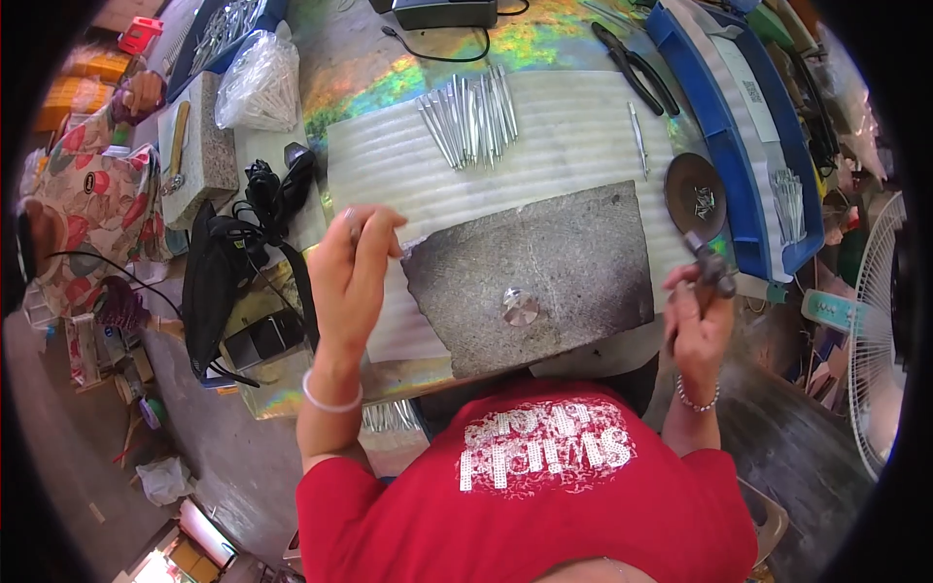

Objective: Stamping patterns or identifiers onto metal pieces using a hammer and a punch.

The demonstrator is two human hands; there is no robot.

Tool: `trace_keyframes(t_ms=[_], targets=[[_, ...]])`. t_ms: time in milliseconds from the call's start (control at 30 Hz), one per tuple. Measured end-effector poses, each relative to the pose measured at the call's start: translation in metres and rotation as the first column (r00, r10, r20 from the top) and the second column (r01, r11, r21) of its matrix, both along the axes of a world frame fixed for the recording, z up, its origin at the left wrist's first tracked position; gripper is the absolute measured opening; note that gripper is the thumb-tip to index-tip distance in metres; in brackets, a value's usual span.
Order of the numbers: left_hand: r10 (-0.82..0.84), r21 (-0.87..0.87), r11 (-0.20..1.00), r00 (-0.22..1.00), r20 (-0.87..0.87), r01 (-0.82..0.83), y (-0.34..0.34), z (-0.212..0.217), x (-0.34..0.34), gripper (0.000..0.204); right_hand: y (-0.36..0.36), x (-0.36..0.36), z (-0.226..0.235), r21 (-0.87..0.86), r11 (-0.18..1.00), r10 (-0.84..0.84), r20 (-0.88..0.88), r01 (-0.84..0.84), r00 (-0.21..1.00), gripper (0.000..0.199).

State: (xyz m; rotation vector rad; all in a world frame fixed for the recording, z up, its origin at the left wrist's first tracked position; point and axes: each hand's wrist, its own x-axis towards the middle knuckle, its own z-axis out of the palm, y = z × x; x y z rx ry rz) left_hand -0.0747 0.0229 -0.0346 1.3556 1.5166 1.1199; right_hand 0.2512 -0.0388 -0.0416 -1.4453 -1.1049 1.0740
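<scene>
On slab, left of right grip holding dark tool: shiny disc.

1 dark slab, 1 pliers, 1 fan.

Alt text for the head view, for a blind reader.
A person's right hand holds a dark tool beside a gray slab bearing a shiny metal piece; the left hand hovers near the slab's left edge. Silvery rods lie beyond.
</scene>
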Motion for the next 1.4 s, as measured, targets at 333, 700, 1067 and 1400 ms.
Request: trace_keyframes(t_ms=[333,700,1067,1400], targets=[[-0.194,0.437,0.854,0.952,-0.238,0.283,-0.049,-0.017,0.042,0.037,0.031,0.062,-0.012,0.047,0.982,-0.185,0.421,0.182,0.888,0.011],[-0.164,0.236,0.938,0.927,-0.338,0.252,-0.076,-0.024,0.039,0.011,0.093,0.093,-0.032,0.081,0.996,-0.077,0.745,0.025,0.663,0.018],[-0.282,0.095,0.933,0.869,-0.405,0.347,-0.081,-0.008,0.036,0.026,0.133,0.096,-0.038,-0.167,0.979,0.189,0.958,-0.114,0.216,0.014],[-0.343,-0.018,0.939,0.935,-0.086,0.343,-0.089,-0.012,0.023,0.013,0.136,0.096,-0.034,-0.165,0.958,0.238,0.912,-0.235,0.333,0.016]])
